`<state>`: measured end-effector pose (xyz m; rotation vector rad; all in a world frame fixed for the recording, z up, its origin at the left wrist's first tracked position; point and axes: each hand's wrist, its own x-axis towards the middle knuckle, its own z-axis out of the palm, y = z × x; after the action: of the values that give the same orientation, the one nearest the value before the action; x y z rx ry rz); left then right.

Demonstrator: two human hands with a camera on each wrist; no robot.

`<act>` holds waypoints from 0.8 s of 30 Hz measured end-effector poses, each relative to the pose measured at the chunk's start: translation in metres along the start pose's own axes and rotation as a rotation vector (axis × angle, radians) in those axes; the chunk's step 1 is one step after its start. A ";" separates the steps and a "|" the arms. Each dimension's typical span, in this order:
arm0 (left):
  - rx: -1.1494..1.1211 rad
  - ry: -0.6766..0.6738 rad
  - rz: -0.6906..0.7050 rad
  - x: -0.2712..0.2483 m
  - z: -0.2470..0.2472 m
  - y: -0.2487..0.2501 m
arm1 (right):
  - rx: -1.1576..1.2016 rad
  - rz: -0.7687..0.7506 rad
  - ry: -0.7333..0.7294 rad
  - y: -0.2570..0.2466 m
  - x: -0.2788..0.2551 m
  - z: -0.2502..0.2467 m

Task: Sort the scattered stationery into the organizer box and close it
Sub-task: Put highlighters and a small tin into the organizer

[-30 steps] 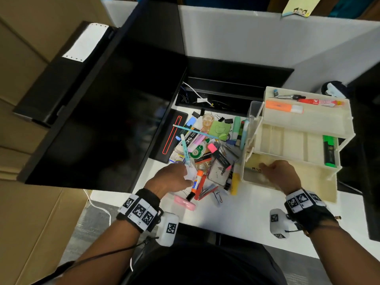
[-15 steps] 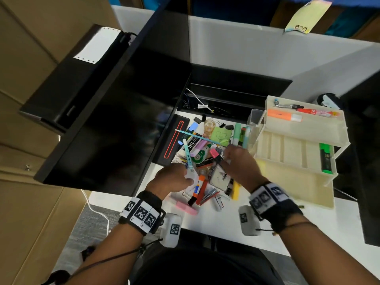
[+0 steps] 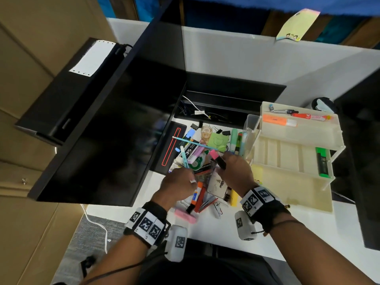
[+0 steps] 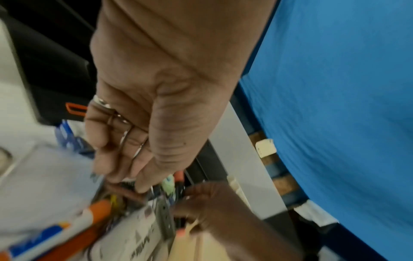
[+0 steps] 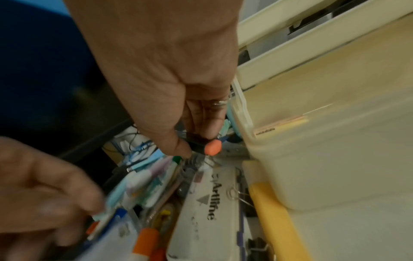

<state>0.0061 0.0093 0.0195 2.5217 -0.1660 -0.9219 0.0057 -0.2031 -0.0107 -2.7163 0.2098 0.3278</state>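
Between my hands a pile of scattered stationery lies on the white desk. My right hand pinches a black marker with a pink cap at the pile's right side; the right wrist view shows thumb and fingers on that marker. My left hand has curled fingers around a light blue pen that sticks up and away from it. The cream organizer box stands open on the right, its tiers fanned out. They hold an orange highlighter and a green highlighter.
A large black monitor overhangs the desk on the left. A black cable tray runs behind the pile. A white Artline case, an orange glue stick, a yellow highlighter and a pink eraser lie near my wrists.
My right hand left the box's bottom compartment, moved left to the pile and took hold of the pink-capped marker. My left hand stayed by the pile with the blue pen.
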 end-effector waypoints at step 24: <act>0.700 -0.062 0.511 0.067 0.064 0.088 | 0.327 -0.036 -0.034 0.101 -0.034 -0.127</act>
<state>0.0204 -0.1102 -0.0233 2.8103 -1.2805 -0.8124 -0.0208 -0.3429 0.0747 -2.3874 0.1866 0.2999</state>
